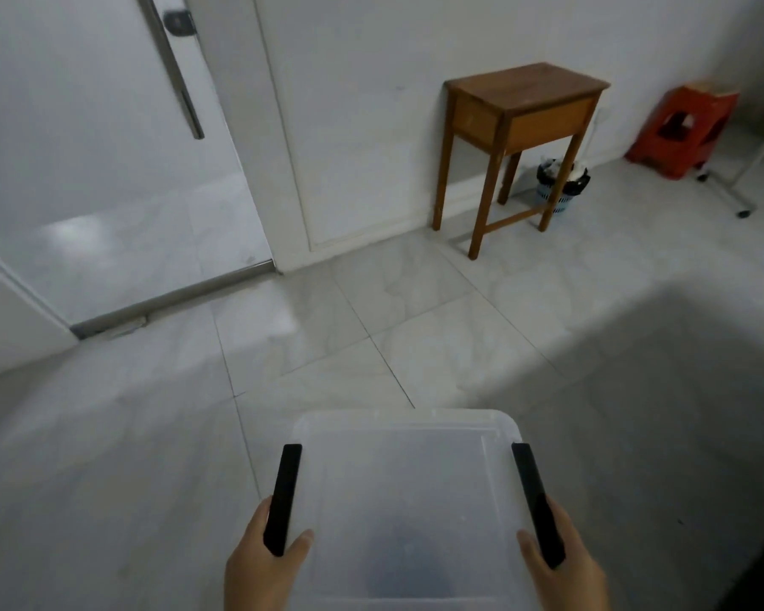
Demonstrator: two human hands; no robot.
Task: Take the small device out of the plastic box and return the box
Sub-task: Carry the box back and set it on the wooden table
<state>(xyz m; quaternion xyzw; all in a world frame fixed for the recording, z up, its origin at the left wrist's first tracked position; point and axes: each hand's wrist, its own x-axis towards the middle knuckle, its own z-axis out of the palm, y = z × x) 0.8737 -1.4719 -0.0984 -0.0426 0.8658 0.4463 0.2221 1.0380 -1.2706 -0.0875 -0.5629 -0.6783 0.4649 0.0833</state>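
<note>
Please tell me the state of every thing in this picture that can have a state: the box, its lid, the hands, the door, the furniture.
Plastic box: lid on, carried above the floor.
Black latches: down on both sides.
Left hand: gripping the box's left side.
Right hand: gripping the box's right side.
Glass door: looks shut.
Wooden table: upright, top bare.
Small bin: under the table, full.
Red stool: upright by the wall.

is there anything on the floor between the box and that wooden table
Nothing visible. Both hands, left and right, hold the plastic box by its sides, and the tiled floor up to the wooden table looks bare.
</note>
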